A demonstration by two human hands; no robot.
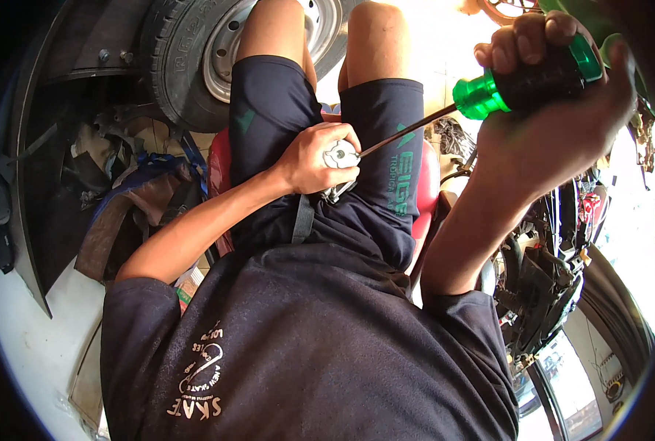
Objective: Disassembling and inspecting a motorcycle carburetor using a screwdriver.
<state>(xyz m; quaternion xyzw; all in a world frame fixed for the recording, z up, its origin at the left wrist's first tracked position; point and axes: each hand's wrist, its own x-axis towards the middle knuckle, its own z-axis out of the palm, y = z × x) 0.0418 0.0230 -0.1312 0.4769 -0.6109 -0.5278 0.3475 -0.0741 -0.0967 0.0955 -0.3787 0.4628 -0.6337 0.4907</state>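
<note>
The right grip (562, 123) is wrapping around the handle (481, 95) of a green and black screwdriver (518, 87), and its thin shaft (415, 129) is slanting toward the left, the tip (362, 154) meeting a small metal part (341, 155). The left grip (314, 158) is pinching this part above the dark shorts (276, 106). Beneath them a red seat (429, 184) is showing, and behind the left leg (268, 37) a wheel (180, 81) is appearing

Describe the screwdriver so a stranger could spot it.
From the big tyre at the top, look right to the right hand. It grips the screwdriver, whose thin shaft slants down to the left hand. Its bright green-and-black handle sets it apart.
</note>
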